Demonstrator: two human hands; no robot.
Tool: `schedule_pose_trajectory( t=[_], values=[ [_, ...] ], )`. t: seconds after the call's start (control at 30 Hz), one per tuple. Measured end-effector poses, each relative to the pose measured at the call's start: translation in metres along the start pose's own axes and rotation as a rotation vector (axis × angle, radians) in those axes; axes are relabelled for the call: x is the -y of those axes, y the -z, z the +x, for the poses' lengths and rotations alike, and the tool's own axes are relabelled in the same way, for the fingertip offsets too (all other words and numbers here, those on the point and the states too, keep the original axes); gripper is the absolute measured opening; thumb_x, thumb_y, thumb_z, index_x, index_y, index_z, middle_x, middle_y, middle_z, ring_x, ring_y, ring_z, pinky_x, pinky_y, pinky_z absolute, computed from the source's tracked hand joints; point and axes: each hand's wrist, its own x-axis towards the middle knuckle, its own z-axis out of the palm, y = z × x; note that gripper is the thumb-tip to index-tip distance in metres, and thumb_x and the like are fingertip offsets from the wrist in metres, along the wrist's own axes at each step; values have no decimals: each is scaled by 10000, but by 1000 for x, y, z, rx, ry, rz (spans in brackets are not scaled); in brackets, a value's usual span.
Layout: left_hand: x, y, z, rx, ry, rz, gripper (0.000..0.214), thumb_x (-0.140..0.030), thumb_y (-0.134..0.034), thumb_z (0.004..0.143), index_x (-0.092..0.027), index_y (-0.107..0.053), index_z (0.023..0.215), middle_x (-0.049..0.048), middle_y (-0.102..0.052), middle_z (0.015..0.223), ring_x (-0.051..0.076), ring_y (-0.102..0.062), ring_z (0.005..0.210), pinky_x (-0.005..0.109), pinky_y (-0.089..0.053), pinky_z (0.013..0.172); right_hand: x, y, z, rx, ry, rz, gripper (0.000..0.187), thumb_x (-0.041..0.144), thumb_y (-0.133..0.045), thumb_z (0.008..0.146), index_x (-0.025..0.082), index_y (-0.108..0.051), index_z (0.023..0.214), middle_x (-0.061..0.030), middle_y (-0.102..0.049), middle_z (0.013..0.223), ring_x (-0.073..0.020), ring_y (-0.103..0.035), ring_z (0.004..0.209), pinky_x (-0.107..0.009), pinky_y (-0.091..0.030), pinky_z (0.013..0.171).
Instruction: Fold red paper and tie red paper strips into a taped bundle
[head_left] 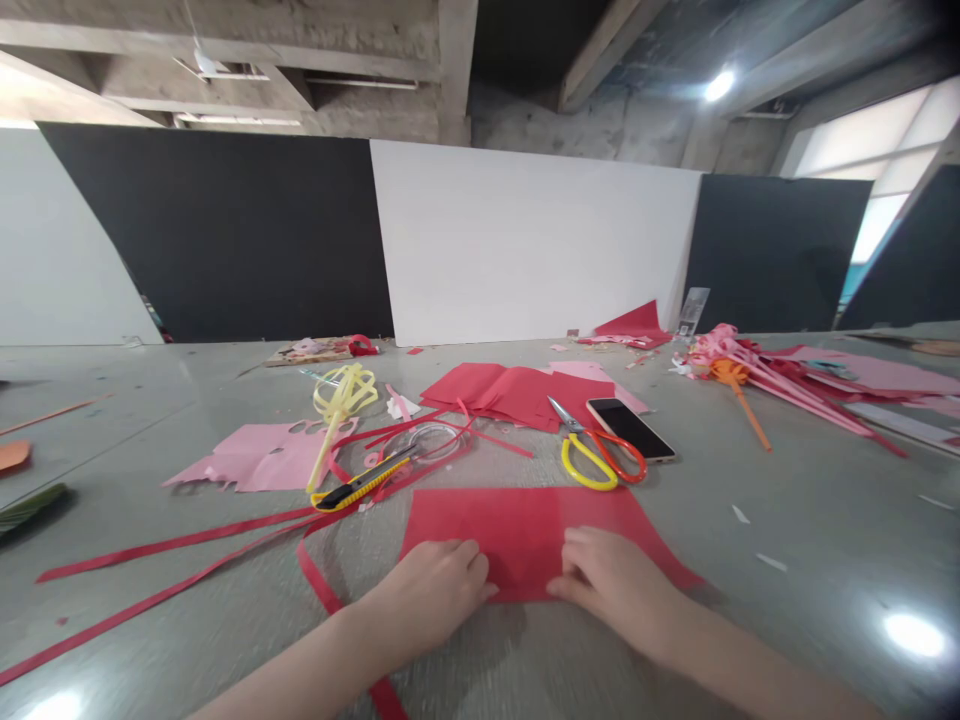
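A sheet of red paper (525, 535) lies flat on the grey table in front of me. At its near left edge my left hand (444, 588) rests with curled fingers, thumb and fingertips pinching the border. My right hand (604, 572) grips the near edge further right in the same way. Just beyond the sheet are scissors (592, 458) with one yellow and one orange handle, blades apart. A yellow utility knife (361, 482) lies to the left, on red paper strips (180, 525).
Behind the scissors sit a phone (631, 428) and a stack of red sheets (499, 392). Pink paper with cut holes (262, 455), a yellow paper flower (341, 400) and a clear tape roll (435, 440) lie left. Pink paper flowers (716, 350) are at the right.
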Motion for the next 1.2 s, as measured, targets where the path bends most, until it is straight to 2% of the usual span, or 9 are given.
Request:
schedule_pose_trajectory(
  t=[0.33,0.5,1.2],
  values=[
    [-2,0,1,-10,-17,23,127,-197,-505,836,-140,-565,740,38,-587,678,190,-568,612,269,-417,494,-1,-4,-1,-21,26,-59,235,246,-664,730,159,-527,561,28,-521,596,-115,-505,575,-227,-289,498],
    [-2,-2,0,-11,-13,20,145,-201,-476,852,-141,-559,750,37,-577,688,193,-571,629,274,-422,508,-2,-5,-3,-55,41,-46,226,238,-667,723,165,-516,573,34,-516,601,-109,-493,566,-224,-290,495],
    [-5,-3,-1,-6,8,29,191,-202,-435,871,-135,-542,728,39,-553,668,180,-562,606,254,-425,487,-2,-5,-3,-58,43,-45,241,258,-641,747,171,-490,581,38,-497,603,-106,-479,555,-221,-277,480]
  ],
)
